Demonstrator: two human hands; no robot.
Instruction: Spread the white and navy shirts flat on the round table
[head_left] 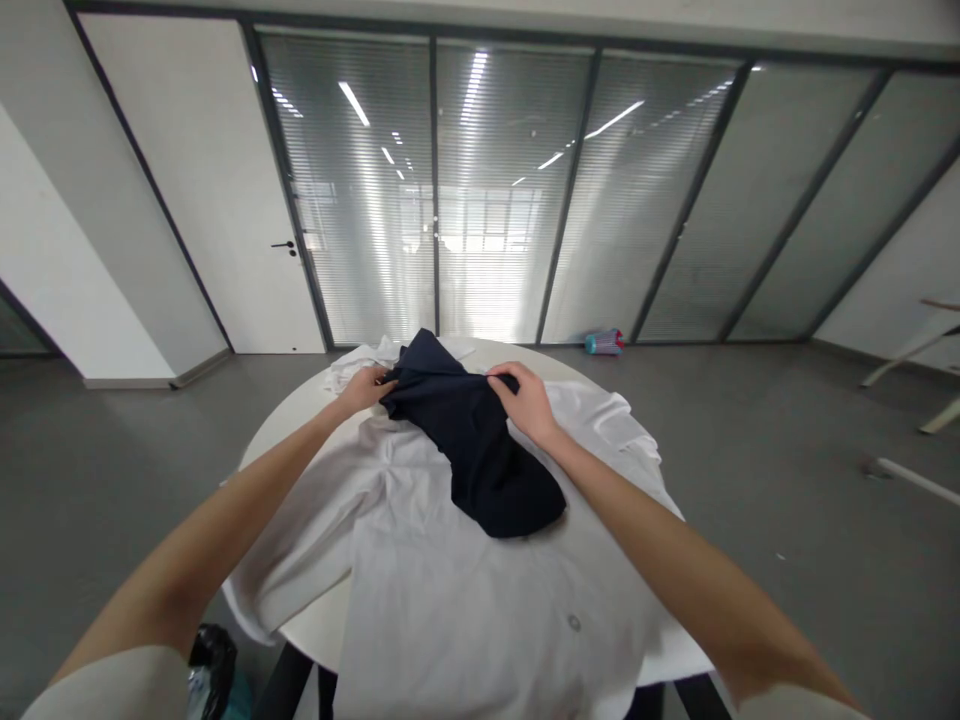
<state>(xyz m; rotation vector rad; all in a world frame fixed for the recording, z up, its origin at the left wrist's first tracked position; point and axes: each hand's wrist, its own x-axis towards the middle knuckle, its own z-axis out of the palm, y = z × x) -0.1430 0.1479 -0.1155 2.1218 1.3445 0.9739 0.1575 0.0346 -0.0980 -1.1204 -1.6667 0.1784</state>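
A dark navy piece of fabric (480,440) lies bunched across the middle of the table; its exact kind cannot be made out. My left hand (365,388) pinches its left edge. On the upper right edge, my right hand (526,398) grips it between thumb and fingers, pulling a fold fairly straight between the two hands. Underneath spreads a white shirt (465,600), its one sleeve stretching out to the left and its lower part hanging over the near table edge. More white cloth (600,410) is crumpled at the right, and some lies behind my left hand.
The round white table (289,415) shows its rim at the left. A black plastic bag (214,650) stands below at the near left. On the floor by the glass partition lies a blue and red package (604,343). Pale furniture legs (919,480) stand at the right.
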